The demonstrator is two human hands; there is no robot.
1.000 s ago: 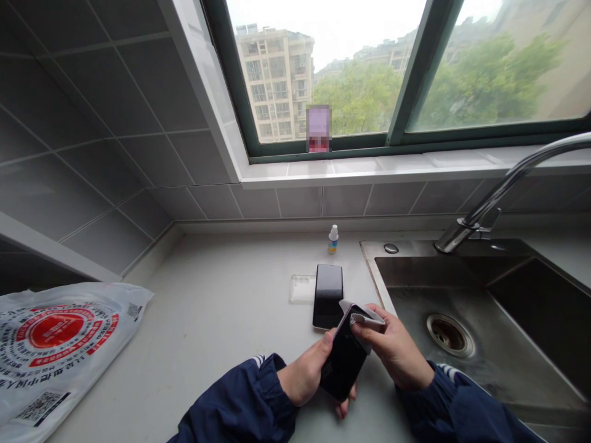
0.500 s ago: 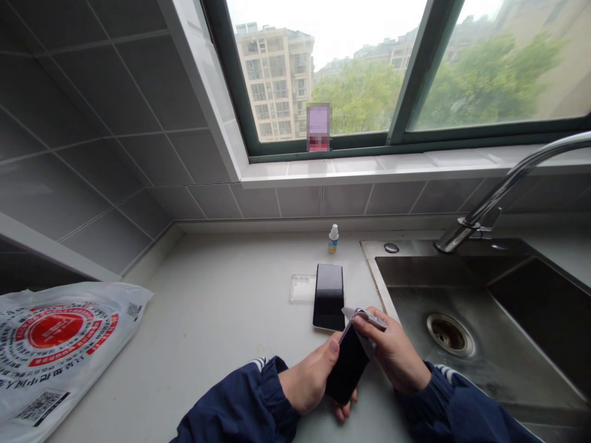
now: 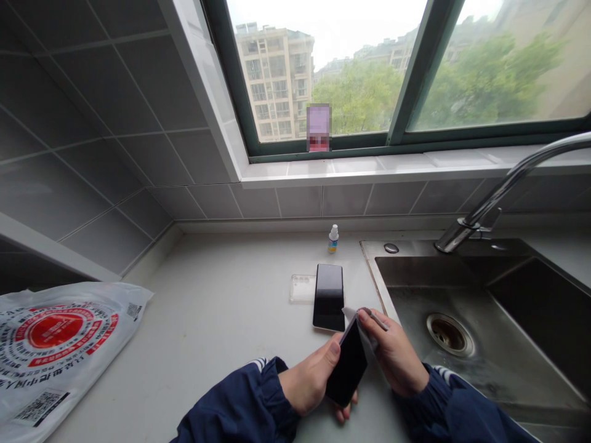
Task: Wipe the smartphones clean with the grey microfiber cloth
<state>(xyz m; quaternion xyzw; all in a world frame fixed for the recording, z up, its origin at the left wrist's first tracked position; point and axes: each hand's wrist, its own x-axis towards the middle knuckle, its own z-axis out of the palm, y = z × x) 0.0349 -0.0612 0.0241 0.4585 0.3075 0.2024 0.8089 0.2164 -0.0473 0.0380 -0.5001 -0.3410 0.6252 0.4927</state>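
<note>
My left hand [image 3: 314, 376] is wrapped round a dark smartphone [image 3: 346, 369], thumb along its left edge and fingertips showing underneath. At the phone's upper right edge, my right hand [image 3: 396, 354] pinches a pale grey cloth [image 3: 351, 314], pressing it against the corner. A slim grey strip sticks out under the right thumb; whether it is part of the cloth I cannot tell. Just beyond lies a second smartphone [image 3: 329, 295], face up on the counter. It partly covers a clear phone case [image 3: 301, 289]. Behind them stands a small white spray bottle [image 3: 333, 239] with a blue and yellow label.
To the right is a steel sink [image 3: 443, 289] with a chrome faucet [image 3: 480, 200] and a round metal button [image 3: 391, 248] on its rim. A white plastic bag [image 3: 69, 344] with red print lies at the left. A window sill [image 3: 341, 166] runs along the back.
My right hand has shifted slightly at the phone's upper corner, and its thumb and the cloth have changed position a little. The left hand stays in place with the phone.
</note>
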